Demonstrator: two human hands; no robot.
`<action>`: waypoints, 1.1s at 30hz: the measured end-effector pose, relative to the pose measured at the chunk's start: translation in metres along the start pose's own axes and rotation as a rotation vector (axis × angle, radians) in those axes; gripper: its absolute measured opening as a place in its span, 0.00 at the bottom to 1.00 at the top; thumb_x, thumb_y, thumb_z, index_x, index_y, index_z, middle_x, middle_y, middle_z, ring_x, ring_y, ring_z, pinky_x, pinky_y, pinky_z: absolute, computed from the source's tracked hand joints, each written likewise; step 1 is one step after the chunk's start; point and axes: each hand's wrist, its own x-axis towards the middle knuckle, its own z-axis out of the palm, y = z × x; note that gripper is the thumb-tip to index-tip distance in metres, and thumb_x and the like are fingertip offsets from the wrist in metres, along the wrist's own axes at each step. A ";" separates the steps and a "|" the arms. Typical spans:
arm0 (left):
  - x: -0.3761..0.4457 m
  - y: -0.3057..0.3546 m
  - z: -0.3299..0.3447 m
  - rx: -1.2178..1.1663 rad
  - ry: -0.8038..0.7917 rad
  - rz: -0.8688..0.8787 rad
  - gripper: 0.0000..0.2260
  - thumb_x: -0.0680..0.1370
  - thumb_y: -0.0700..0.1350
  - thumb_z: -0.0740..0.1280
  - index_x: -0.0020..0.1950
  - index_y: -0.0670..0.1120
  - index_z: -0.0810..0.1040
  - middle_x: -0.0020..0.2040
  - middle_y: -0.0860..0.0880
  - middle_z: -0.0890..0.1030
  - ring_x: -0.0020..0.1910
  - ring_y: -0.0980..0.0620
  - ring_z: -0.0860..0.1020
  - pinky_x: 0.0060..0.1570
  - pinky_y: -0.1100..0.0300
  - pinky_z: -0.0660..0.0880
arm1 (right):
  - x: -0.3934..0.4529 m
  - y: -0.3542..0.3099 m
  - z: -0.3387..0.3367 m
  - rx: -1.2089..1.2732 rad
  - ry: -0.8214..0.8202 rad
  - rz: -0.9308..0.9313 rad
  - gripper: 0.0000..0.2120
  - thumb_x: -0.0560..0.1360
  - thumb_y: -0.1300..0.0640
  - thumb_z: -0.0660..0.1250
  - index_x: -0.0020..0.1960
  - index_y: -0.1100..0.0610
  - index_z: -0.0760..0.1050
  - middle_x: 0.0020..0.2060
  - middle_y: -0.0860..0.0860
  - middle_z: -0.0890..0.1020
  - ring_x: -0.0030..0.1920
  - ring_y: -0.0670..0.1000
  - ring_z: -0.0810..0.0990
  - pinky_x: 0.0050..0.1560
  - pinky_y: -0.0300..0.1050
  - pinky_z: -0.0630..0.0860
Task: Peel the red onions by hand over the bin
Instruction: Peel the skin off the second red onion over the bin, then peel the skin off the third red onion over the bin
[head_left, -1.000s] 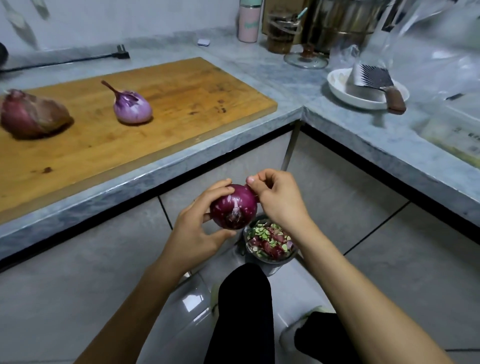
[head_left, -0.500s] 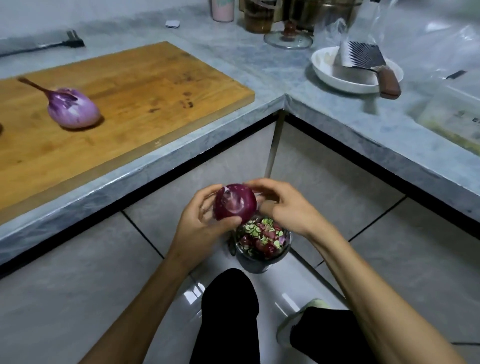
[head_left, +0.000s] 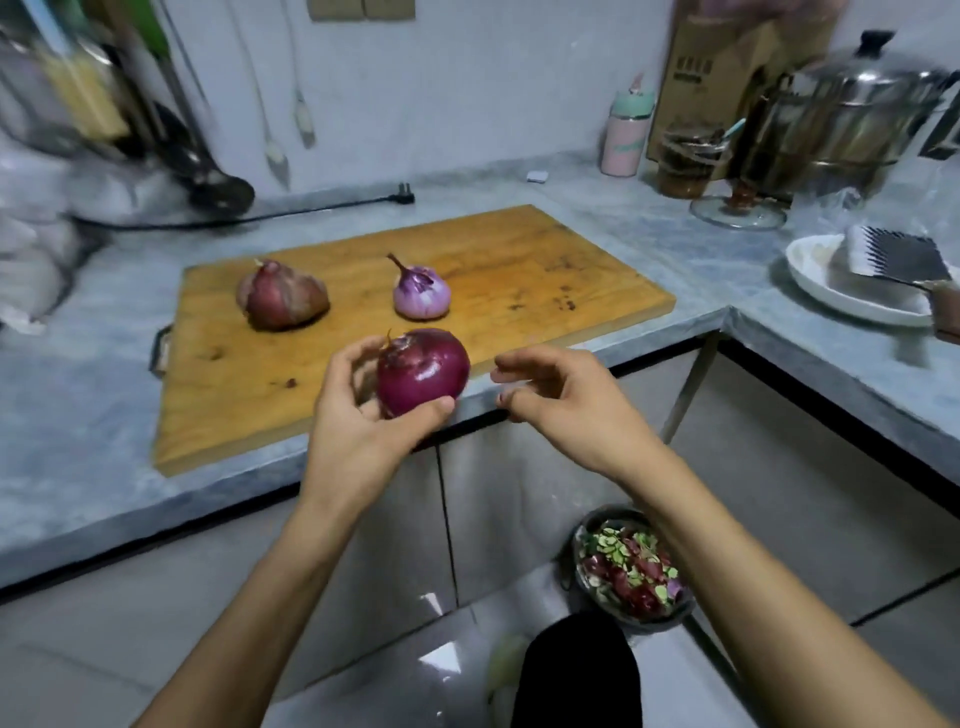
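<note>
the left hand (head_left: 363, 415) curls its fingers (head_left: 358, 358) and thumb round a peeled red onion (head_left: 422, 370), held above the bench (head_left: 78, 415) edge. the right hand (head_left: 561, 397) hovers just beside it, fingers loosely curled, holding nothing. behind, on the cutting board (head_left: 519, 275), lie a peeled onion (head_left: 421, 291) and an unpeeled onion (head_left: 283, 304). the bin (head_left: 631, 569) of peelings stands on the floor, below the right forearm.

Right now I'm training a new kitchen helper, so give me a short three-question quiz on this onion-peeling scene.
1. True or false: the right hand grips the dark red onion.
2. How many onions lie on the cutting board?
3. Where is the bin? A) on the counter B) on the floor under the right forearm C) on the board

Key
1. False: the left hand holds it; the right holds nothing.
2. Two: an unpeeled onion and a pale peeled onion.
3. B
</note>
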 end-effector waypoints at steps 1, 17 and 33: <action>0.008 0.001 -0.009 0.021 0.050 -0.001 0.34 0.68 0.35 0.80 0.70 0.48 0.71 0.63 0.53 0.77 0.54 0.64 0.82 0.51 0.70 0.77 | 0.006 -0.007 0.005 -0.010 0.004 -0.016 0.13 0.74 0.64 0.69 0.57 0.55 0.79 0.50 0.49 0.85 0.51 0.47 0.84 0.61 0.52 0.78; 0.109 -0.015 -0.024 0.583 0.114 0.134 0.33 0.72 0.53 0.79 0.71 0.43 0.72 0.66 0.42 0.78 0.66 0.40 0.73 0.62 0.56 0.68 | 0.041 -0.036 0.040 -0.220 0.064 -0.111 0.05 0.75 0.62 0.69 0.49 0.55 0.81 0.41 0.46 0.83 0.42 0.44 0.80 0.46 0.35 0.74; 0.147 -0.017 -0.108 0.676 0.054 0.101 0.37 0.69 0.44 0.81 0.75 0.47 0.69 0.72 0.43 0.70 0.69 0.44 0.72 0.63 0.63 0.66 | 0.059 -0.051 0.064 -0.231 0.012 -0.102 0.06 0.75 0.61 0.69 0.50 0.55 0.81 0.44 0.49 0.83 0.43 0.45 0.80 0.51 0.42 0.76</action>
